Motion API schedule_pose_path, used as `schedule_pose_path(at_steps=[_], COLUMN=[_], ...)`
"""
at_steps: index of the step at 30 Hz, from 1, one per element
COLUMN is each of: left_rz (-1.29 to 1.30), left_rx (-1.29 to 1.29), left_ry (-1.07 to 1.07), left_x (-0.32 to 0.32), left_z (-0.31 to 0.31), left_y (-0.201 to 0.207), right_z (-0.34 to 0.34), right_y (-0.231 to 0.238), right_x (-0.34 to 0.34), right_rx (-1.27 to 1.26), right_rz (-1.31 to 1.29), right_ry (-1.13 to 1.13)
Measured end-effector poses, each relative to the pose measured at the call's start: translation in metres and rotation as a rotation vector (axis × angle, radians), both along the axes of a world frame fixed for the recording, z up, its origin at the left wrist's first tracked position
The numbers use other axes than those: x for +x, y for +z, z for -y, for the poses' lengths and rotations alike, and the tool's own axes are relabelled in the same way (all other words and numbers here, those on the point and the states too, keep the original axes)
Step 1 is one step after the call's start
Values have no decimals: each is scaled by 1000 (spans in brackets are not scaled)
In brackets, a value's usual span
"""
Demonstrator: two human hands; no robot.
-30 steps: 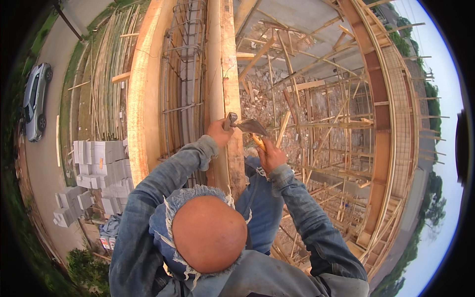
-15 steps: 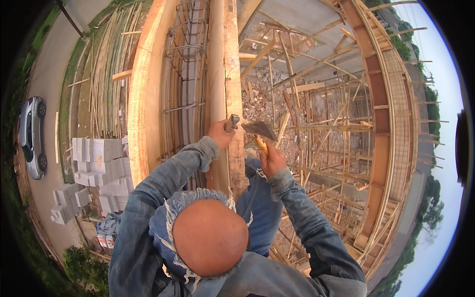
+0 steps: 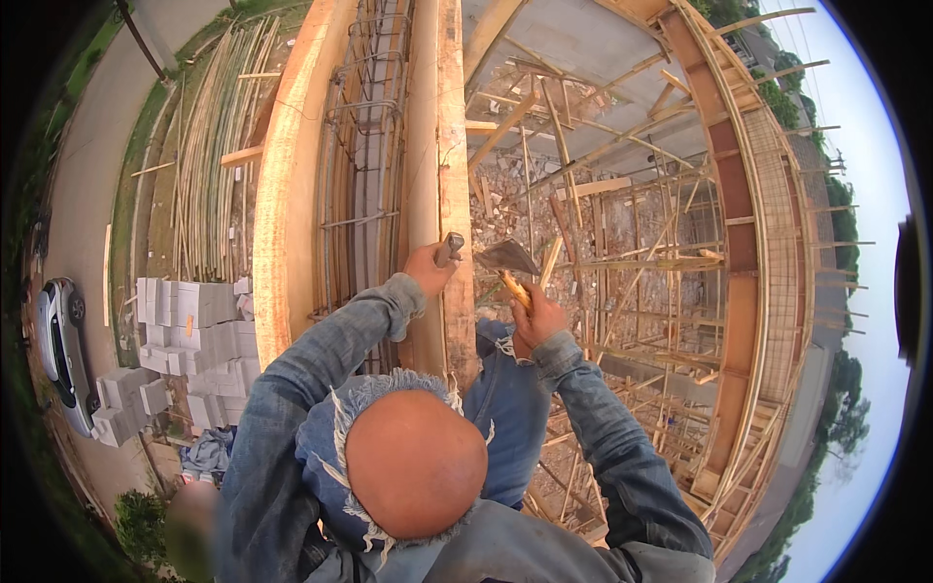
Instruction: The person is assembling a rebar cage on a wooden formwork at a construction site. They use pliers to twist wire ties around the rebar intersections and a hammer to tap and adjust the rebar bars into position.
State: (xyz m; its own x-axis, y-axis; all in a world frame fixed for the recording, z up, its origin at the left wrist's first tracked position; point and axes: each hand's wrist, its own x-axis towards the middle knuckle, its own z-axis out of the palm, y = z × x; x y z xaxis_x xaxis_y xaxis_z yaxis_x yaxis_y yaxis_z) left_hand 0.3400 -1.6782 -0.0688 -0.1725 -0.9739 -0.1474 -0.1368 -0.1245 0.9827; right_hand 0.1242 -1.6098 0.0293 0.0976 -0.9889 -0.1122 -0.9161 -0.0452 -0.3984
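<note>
My left hand (image 3: 427,271) rests at the wooden formwork beam (image 3: 453,175) that runs away from me. Its fingers are closed round a short grey metal piece (image 3: 450,249), whose exact kind I cannot make out. Just right of the beam, my right hand (image 3: 540,319) grips the wooden handle of a hatchet-like tool (image 3: 508,257). That tool's dark, wedge-shaped head points towards the metal piece, with a small gap between them. Below the hands, my bent knee (image 3: 416,470) shows through torn jeans.
Left of the beam, a rebar cage (image 3: 366,126) lies in a trough beside another timber board (image 3: 287,175). To the right, poles and props (image 3: 632,262) stand over a rubble-strewn floor far below. Pale blocks (image 3: 185,325) are stacked at lower left, near a parked-looking car (image 3: 66,350).
The hatchet-like tool and my right hand have shifted slightly left and down; my left hand has barely moved. The silver car appears lower in the view.
</note>
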Motion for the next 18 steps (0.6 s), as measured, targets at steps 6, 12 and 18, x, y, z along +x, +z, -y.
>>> schedule_pose_path(at_steps=[6, 12, 18], left_rz=[-666, -614, -712], left_rx=[326, 383, 419], left_ry=[382, 459, 633], left_x=[61, 149, 153], left_z=[-23, -60, -103], left_y=[38, 107, 119], right_z=[11, 24, 34], right_y=[5, 4, -2], right_x=[-18, -31, -22], right_rx=[-239, 22, -152], right_rz=[155, 152, 352], right_ry=[144, 274, 309])
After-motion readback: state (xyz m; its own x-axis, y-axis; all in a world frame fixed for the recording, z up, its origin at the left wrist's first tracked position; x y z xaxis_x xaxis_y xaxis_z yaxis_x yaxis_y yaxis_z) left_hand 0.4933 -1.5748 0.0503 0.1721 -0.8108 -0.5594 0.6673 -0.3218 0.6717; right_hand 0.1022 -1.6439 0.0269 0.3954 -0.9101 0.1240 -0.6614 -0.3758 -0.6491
